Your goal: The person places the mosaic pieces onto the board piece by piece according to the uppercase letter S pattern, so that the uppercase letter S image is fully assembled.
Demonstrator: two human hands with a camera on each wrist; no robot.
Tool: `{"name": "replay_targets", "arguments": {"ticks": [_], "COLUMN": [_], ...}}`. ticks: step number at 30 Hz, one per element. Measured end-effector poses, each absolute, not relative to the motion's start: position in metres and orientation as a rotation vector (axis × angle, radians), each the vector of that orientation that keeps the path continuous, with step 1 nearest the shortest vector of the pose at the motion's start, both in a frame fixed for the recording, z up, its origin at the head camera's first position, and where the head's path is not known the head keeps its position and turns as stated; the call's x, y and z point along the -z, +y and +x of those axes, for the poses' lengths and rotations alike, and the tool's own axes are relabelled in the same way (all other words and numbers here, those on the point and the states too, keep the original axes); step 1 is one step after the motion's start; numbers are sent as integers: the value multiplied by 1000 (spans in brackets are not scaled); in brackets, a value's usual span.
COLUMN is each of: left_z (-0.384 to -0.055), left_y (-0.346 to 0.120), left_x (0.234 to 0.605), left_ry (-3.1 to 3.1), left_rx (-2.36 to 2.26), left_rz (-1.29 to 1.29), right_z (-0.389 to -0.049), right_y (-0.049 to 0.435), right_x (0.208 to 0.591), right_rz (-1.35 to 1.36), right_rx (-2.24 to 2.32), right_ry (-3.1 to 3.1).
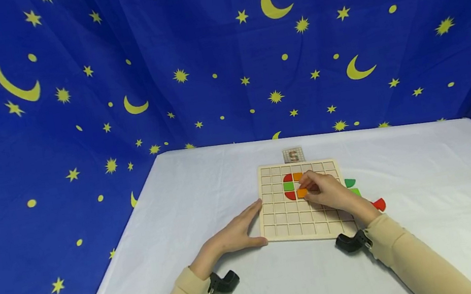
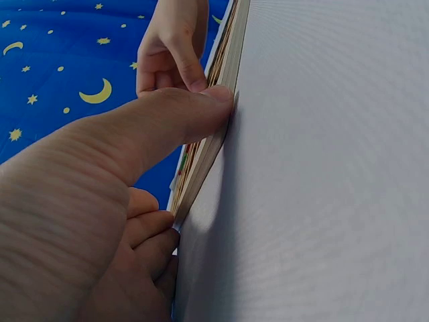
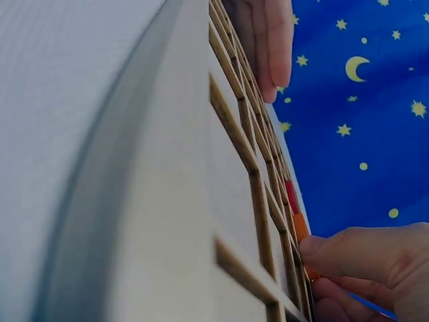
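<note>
Orange square tile (image 1: 302,193) over pale wooden grid board (image 1: 282,222), pinched in our right hand (image 1: 332,193); seating unclear. We count four tiles in cells: red rounded pair (image 1: 288,178), green square (image 1: 288,186), second orange square (image 1: 298,176). Left over beside board: dark-green rounded tile (image 1: 350,183), bright-green tile (image 1: 355,191), red tile (image 1: 380,205), our arm partly blocking. Our left hand (image 1: 236,231), fingers straight, against board's left edge. Gridded card (image 1: 294,155) beyond.

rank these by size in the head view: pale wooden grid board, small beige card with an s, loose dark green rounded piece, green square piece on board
1. Pale wooden grid board
2. Small beige card with an S
3. Dark green rounded piece, green square piece: too alike to rank
</note>
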State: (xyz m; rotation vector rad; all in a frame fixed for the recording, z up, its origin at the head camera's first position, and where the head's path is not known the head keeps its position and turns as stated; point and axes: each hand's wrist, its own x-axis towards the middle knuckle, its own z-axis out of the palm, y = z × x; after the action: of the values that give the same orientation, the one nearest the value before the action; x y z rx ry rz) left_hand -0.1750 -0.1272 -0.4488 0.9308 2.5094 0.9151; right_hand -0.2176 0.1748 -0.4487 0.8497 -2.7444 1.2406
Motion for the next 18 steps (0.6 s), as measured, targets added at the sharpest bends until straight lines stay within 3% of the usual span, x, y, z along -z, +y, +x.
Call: {"name": "replay_targets", "arguments": {"ticks": [18], "left_z": [-174], "left_y": [-127], "left_x": [448], "left_ry": [2505], "left_rx": [-912], "left_rz": [925], "right_z": [-215], "right_y": [175], "right_x": [442], "right_rz": [847], "right_rx": [-1253], "right_ry": [-2754]}}
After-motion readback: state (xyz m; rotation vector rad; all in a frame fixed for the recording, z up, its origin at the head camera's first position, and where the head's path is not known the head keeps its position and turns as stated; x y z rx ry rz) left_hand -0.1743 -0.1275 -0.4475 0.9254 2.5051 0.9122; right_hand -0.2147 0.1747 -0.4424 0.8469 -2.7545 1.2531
